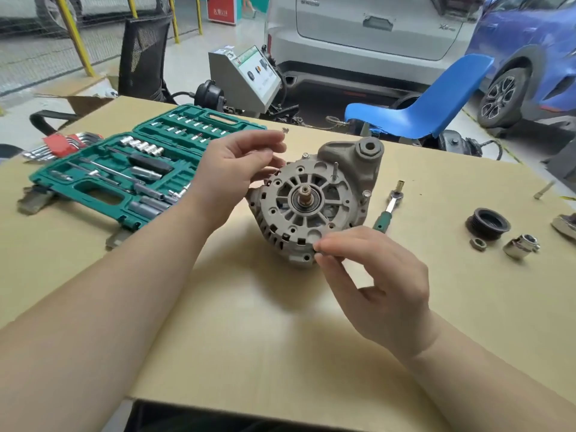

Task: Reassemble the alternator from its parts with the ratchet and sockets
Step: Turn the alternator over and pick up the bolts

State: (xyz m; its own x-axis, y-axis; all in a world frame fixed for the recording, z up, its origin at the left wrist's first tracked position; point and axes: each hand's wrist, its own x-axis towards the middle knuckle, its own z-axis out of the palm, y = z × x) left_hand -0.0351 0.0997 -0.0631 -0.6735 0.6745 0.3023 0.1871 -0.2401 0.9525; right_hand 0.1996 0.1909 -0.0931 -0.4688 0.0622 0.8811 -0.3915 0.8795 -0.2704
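We've got the alternator [314,201] sitting mid-counter [249,322] on its edge, shaft end facing us. Left hand [232,179] is up against its left side, fingers loosely curled, with no firm grip on anything we can make out. Right hand [371,285] is at the lower rim, thumb and fingertips pinched together, but it's too blurry to say whether something small is in them. The green socket case [134,169] lies open toward the left edge, with rows of sockets, bits and extension bars in its slots. One ratchet [389,207] lies just right of the alternator. Toward the right edge are one pulley [487,222], one nut [477,244] and one loose socket [522,247].
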